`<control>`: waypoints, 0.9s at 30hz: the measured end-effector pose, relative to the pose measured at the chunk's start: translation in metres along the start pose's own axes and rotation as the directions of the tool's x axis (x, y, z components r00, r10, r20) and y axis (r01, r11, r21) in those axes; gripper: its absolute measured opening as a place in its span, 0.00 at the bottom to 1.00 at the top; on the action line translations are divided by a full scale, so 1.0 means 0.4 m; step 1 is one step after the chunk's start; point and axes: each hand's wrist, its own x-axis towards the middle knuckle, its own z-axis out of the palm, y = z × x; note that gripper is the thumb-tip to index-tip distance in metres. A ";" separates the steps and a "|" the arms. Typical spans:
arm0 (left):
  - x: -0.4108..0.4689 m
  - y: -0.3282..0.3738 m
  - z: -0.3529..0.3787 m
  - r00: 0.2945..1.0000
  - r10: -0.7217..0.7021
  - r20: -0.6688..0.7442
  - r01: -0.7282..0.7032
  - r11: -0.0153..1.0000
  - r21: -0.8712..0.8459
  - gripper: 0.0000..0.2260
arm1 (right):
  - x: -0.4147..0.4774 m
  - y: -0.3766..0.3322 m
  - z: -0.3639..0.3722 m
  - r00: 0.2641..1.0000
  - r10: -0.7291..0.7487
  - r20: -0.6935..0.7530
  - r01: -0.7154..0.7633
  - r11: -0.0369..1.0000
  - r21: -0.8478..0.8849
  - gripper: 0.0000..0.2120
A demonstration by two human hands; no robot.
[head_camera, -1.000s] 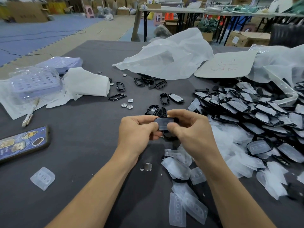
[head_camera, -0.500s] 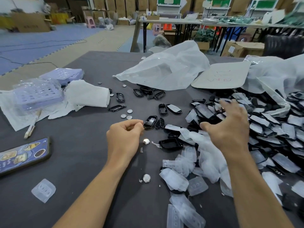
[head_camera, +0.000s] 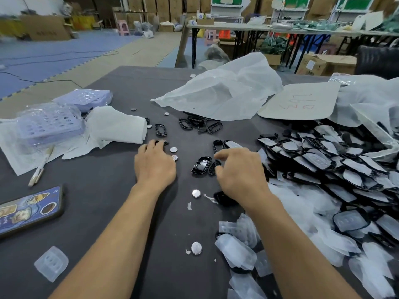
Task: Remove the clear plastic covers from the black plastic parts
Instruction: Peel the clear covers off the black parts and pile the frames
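My left hand (head_camera: 154, 167) lies on the dark table, its fingertips touching a black ring-shaped part (head_camera: 161, 142). My right hand (head_camera: 239, 171) hovers at the centre with index finger and thumb spread, holding nothing, right beside a black shell (head_camera: 201, 166) and a smaller black piece (head_camera: 212, 168). A bare black part (head_camera: 224, 199) lies partly under my right wrist. To the right spreads a big pile of black parts still wearing clear covers (head_camera: 323, 160). Loose clear covers (head_camera: 237, 244) are heaped near my right forearm.
Coin cells (head_camera: 196, 193) lie scattered between my arms. A phone (head_camera: 30, 210), purple trays (head_camera: 49, 124), white paper (head_camera: 116, 126) and a brush (head_camera: 41, 167) sit on the left. A plastic bag (head_camera: 222, 93) and a cardboard sheet (head_camera: 298, 102) lie at the back. One clear cover (head_camera: 51, 263) rests near left.
Both hands let go of the covered black part they held together. My left hand moved forward onto the black ring; my right hand swung from the pile back to the black shells at centre.
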 end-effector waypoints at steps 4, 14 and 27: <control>0.019 -0.011 -0.009 1.000 -0.027 0.006 0.026 0.992 0.120 0.22 | 0.044 -0.022 0.017 0.990 -0.042 0.138 0.077 0.962 -0.263 0.12; 0.000 -0.044 -0.028 0.966 -0.210 -0.153 0.113 0.870 -0.480 0.10 | 0.019 0.003 0.013 0.999 -0.051 0.011 0.051 0.998 -0.037 0.16; -0.274 0.077 -0.019 0.981 0.050 0.188 0.146 0.443 -0.884 0.11 | -0.177 0.050 -0.030 0.918 0.364 0.157 -0.221 0.142 0.965 0.08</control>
